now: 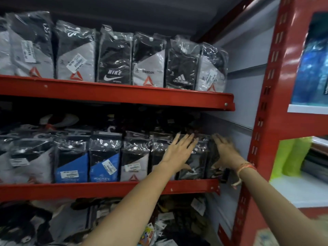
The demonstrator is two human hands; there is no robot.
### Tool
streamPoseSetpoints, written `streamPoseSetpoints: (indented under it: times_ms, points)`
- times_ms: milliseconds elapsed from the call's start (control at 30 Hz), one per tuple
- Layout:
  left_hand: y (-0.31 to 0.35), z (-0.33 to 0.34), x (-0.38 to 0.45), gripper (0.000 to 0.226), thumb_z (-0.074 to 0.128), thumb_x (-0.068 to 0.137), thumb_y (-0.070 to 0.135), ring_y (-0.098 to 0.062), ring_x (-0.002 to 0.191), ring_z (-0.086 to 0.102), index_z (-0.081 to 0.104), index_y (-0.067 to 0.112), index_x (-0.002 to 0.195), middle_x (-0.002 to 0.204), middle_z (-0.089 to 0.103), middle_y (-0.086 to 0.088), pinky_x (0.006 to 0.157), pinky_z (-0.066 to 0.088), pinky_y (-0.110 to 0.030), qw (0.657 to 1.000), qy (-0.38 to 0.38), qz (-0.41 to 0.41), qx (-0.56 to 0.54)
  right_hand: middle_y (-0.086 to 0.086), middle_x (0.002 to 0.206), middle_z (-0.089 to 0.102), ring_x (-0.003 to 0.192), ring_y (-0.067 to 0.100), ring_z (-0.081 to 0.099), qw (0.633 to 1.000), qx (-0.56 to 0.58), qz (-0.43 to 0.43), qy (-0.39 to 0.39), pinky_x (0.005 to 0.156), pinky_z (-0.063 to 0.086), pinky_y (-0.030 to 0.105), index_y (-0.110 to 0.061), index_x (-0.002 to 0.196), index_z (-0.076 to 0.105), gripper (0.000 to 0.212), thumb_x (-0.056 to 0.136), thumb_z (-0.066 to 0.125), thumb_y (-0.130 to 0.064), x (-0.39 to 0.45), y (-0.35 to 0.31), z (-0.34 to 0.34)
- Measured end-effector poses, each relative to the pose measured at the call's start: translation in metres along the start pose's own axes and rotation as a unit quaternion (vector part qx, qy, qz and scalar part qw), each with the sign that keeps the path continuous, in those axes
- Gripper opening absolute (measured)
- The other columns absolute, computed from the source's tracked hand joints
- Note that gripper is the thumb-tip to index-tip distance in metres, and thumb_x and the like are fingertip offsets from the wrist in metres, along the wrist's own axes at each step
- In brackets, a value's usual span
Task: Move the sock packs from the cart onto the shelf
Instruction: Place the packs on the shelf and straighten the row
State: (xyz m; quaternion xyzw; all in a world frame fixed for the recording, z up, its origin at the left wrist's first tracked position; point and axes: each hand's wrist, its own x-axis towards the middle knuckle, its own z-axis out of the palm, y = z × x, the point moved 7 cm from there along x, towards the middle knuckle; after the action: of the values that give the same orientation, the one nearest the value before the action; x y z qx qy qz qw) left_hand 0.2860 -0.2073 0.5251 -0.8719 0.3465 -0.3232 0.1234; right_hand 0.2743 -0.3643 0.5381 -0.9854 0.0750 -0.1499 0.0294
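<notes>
The middle red shelf (106, 189) holds a row of upright sock packs in clear plastic. My left hand (177, 153) lies flat, fingers apart, against the fronts of the dark packs near the row's right end. My right hand (226, 153), blurred, clasps the right edge of the last black sock pack (197, 164), thumb on its front and fingers stretched up its side. A blue-and-black pack (104, 164) and a grey one (134, 162) stand further left. The cart is out of view.
The upper shelf (124, 96) carries Nike, Reebok and Adidas packs. Loose socks and tags pile up on the bottom level (177, 219). A red slotted upright (255, 148) and a grey side panel stand close to my right hand. Green items (291, 157) sit in the neighbouring rack.
</notes>
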Motion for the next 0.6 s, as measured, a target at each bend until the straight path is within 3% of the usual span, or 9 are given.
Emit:
streamPoseSetpoints:
  times_ms: [167, 367, 500, 600]
  points:
    - [0.002, 0.012, 0.006, 0.1, 0.072, 0.081, 0.026, -0.03, 0.145, 0.016, 0.004, 0.009, 0.151, 0.157, 0.018, -0.016, 0.119, 0.001, -0.042, 0.999, -0.002, -0.035, 0.021, -0.002, 0.159, 0.022, 0.138, 0.035, 0.031, 0.995, -0.006, -0.054, 0.079, 0.108, 0.04, 0.05, -0.024, 0.151, 0.021, 0.104, 0.068, 0.084, -0.013, -0.003, -0.015, 0.002]
    - [-0.005, 0.011, 0.005, 0.097, 0.071, 0.08, 0.03, -0.031, 0.139, 0.03, 0.008, 0.006, 0.149, 0.151, 0.031, -0.018, 0.119, 0.0, -0.044, 0.995, 0.001, -0.033, 0.091, 0.002, 0.151, 0.039, 0.129, 0.034, 0.047, 0.992, 0.02, -0.069, 0.099, 0.103, 0.045, 0.043, -0.024, 0.146, 0.036, 0.086, 0.072, 0.081, -0.024, 0.004, -0.025, 0.0]
    - [-0.003, 0.011, 0.004, 0.089, 0.064, 0.087, 0.025, -0.032, 0.142, 0.023, 0.004, 0.005, 0.15, 0.154, 0.024, -0.02, 0.118, -0.002, -0.044, 0.995, -0.001, -0.043, 0.087, 0.002, 0.157, 0.029, 0.135, 0.032, 0.042, 0.994, -0.021, -0.072, 0.08, 0.105, 0.042, 0.044, -0.021, 0.151, 0.026, 0.085, 0.081, 0.073, -0.032, 0.002, -0.025, 0.002]
    - [-0.004, 0.005, -0.002, 0.091, 0.063, 0.087, 0.028, -0.03, 0.146, 0.017, 0.001, 0.005, 0.15, 0.158, 0.015, -0.017, 0.117, -0.004, -0.046, 0.994, 0.008, -0.043, 0.1, 0.002, 0.162, 0.015, 0.144, 0.038, 0.023, 0.997, -0.021, -0.054, 0.05, 0.11, 0.034, 0.061, -0.017, 0.153, 0.014, 0.089, 0.085, 0.067, -0.042, -0.004, -0.03, 0.007]
